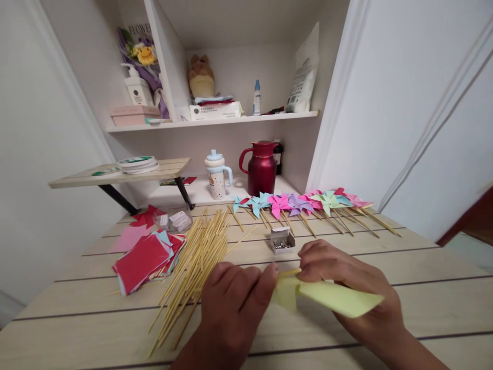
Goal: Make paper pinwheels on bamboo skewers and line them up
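The left hand is closing in a loose fist, its thumb pressing near one end of a thin wooden stick, which it is apparently gripping. The right hand is half curled, holding the yellow-green paper between fingers and thumb, its fingertips meeting the other visible end of that stick. Paper and stick are sitting between the two hands, just above the tabletop and nearer the wearer than a small box of metal tacks.

Good handling here is probably depending on a steady stick and a light pinch, so that the thin paper is bending without creasing. Fingertips are best staying off any sharp point, though whether a tack is sitting in the paper is impossible to tell.

As for writing, the bouquet at upper left is showing "FLOWER", its last letter close to the shelf divider. The pump bottle and the white carton are each bearing a dark round emblem with small print, too blurred for reading. The blue-capped bottle, the white pouch and the tack box are also carrying lettering too small for certainty.
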### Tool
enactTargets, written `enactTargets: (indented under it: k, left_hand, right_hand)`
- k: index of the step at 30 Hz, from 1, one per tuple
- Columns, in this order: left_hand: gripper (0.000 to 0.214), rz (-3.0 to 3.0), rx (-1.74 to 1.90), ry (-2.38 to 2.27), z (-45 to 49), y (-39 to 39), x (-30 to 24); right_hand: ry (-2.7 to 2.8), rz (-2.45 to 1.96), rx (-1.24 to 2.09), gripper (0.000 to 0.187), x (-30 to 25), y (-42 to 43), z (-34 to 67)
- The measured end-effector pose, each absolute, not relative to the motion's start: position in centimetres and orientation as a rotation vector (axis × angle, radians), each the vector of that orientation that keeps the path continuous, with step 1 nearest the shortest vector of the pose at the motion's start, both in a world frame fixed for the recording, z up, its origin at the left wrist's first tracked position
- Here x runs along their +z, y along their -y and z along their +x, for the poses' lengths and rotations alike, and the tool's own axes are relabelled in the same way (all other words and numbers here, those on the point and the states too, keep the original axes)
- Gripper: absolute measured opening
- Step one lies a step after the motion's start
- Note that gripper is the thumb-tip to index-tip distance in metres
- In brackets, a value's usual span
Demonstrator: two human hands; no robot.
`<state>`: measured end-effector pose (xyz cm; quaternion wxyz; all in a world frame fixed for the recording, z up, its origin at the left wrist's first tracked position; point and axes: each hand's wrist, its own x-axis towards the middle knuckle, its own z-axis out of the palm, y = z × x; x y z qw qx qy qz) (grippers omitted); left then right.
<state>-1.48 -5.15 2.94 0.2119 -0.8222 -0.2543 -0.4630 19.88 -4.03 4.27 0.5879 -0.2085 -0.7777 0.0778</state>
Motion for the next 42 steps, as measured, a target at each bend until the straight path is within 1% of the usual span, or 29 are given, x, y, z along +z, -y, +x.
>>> enactTargets:
  k: [4, 7, 8, 9, 12, 13, 23, 30, 36, 40, 42]
  left_hand:
    - [0.031, -2.253, -1.205, 0.671, -1.7, 5.3, 3.0]
    - [0.032, -2.229, -1.195, 0.646, -1.7, 5.4, 3.0]
    - [0.032, -2.221, -1.193, 0.644, -1.7, 5.5, 3.1]
    - [0.032, -2.213, -1.19, 0.647, -1.7, 5.6, 3.2]
    - [0.033, -2.2, -1.168, 0.644, -1.7, 5.9, 3.5]
    - [0.034, -2.201, -1.154, 0.64, -1.8, 6.0, 3.6]
    - [0.034, -2.163, -1.14, 0.642, -1.6, 6.0, 3.3]
    - [0.034, -2.147, -1.145, 0.668, -1.8, 6.3, 3.6]
    - [0.036, -2.137, -1.151, 0.711, -1.7, 6.1, 3.3]
    - [0.034, -2.131, -1.189, 0.707, -1.8, 6.2, 3.2]
    - [0.032, -2.12, -1.216, 0.716, -1.8, 6.2, 3.2]
  right_hand:
    - [1.758, -0.476, 0.223, 0.009, 3.4, 4.0, 19.9]
    - [1.668, -0.5, 0.298, 0.034, 2.7, 4.0, 20.0]
    - [1.662, -0.517, 0.292, 0.037, 2.6, 4.0, 20.0]
    - [1.674, -0.522, 0.271, 0.035, 2.6, 4.0, 20.0]
    - [1.745, -0.473, 0.174, 0.015, 3.3, 4.2, 20.0]
    - [1.762, -0.453, 0.156, 0.014, 3.5, 4.3, 20.0]
    - [1.811, -0.429, 0.047, 0.025, 4.0, 4.2, 19.8]
    - [1.817, -0.46, 0.068, 0.042, 3.3, 4.1, 20.4]
    - [1.725, -0.499, 0.069, 0.036, 3.2, 4.2, 20.9]
    - [1.757, -0.505, 0.116, 0.035, 3.0, 4.0, 21.1]
    - [1.759, -0.474, 0.143, 0.03, 3.0, 3.9, 21.0]
